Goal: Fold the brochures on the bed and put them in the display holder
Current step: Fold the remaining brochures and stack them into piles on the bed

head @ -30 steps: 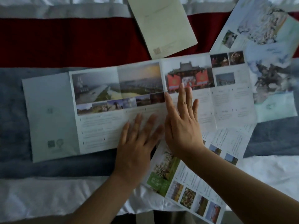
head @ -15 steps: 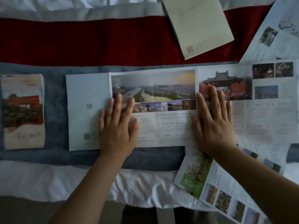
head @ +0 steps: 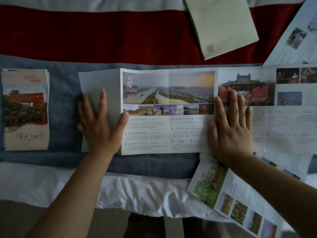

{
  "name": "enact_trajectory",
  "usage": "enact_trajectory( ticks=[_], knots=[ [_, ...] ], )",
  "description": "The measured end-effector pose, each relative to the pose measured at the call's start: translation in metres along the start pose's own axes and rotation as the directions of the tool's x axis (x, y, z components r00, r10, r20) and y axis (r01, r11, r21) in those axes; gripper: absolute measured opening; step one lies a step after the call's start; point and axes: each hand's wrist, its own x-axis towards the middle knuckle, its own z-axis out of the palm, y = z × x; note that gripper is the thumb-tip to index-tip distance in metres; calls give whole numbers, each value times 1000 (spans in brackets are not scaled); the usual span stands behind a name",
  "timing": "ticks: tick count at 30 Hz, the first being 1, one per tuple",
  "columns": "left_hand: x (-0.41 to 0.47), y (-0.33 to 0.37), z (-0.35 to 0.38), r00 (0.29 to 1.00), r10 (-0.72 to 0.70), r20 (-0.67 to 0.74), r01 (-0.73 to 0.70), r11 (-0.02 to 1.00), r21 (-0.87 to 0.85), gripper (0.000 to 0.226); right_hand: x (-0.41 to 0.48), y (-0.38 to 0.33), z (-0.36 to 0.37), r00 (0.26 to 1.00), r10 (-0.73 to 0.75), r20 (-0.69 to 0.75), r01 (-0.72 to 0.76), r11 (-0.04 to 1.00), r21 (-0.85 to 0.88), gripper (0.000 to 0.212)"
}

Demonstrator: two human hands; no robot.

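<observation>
A long unfolded brochure with landscape photos and text columns lies flat across the blue blanket. My left hand rests on its blank leftmost panel; the index finger and thumb lie on the paper, and the other fingers seem to reach past the left edge. My right hand presses flat with straight fingers on the panel with the red gate photo. A stack of folded brochures sits at the far left. No display holder is in view.
A pale folded booklet lies on the red stripe at the top. More unfolded brochures lie at the upper right and lower right, partly under my right arm. White sheet runs along the bed's near edge.
My left hand slid left across the brochure from the middle to its blank end panel. My right hand stayed on the gate photo panel. The view shifted left, bringing the folded stack into sight.
</observation>
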Motion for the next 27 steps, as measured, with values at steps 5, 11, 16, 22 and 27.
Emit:
enact_trajectory(
  ticks=[5,11,16,22,27],
  knots=[
    [-10,25,0,996,74,43,-71,995,-74,98,0,1,-1,1000,-1,5,1,1000,6,69],
    [-41,107,18,981,168,100,-170,986,5,90,1,1,-10,999,5,43,-6,1000,8,68],
    [-68,175,51,948,266,177,-284,955,84,88,0,15,-19,997,-76,31,75,996,57,64],
    [-82,206,96,948,206,244,-267,929,255,89,-10,63,-30,999,48,5,-48,996,77,69],
    [-81,202,104,957,216,195,-265,923,279,90,-20,112,-40,988,153,21,-153,987,46,67]
  ],
)
